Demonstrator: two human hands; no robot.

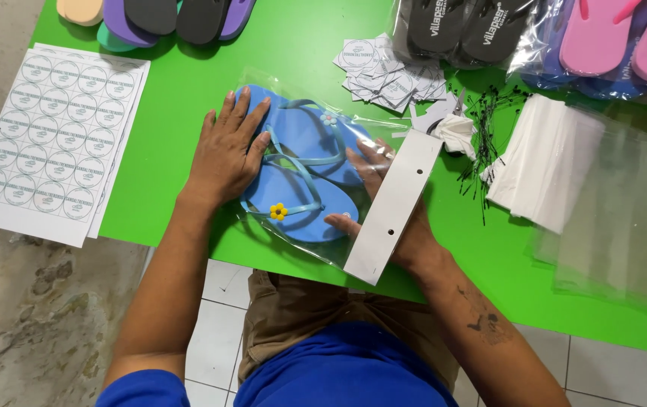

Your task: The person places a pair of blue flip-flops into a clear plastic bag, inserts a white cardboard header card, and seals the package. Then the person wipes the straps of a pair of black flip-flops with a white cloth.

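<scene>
A pair of blue flip-flops [304, 169] with small flower ornaments lies inside a clear plastic bag [316, 102] on the green table [180, 113]. My left hand [227, 151] presses flat on the bag's left end, fingers spread. My right hand [383, 203] rests on the bag's open right end, where a folded white cardboard strip [395, 207] lies over the hand and the bag's mouth. The strip hides most of the right hand, so its grip is unclear.
Sheets of round stickers [52, 136] lie at the left edge. Cut square labels [391, 75], black ties [489, 113], folded white cards [542, 162] and clear bags [632, 218] sit to the right. Loose and bagged flip-flops [188, 19] line the far side.
</scene>
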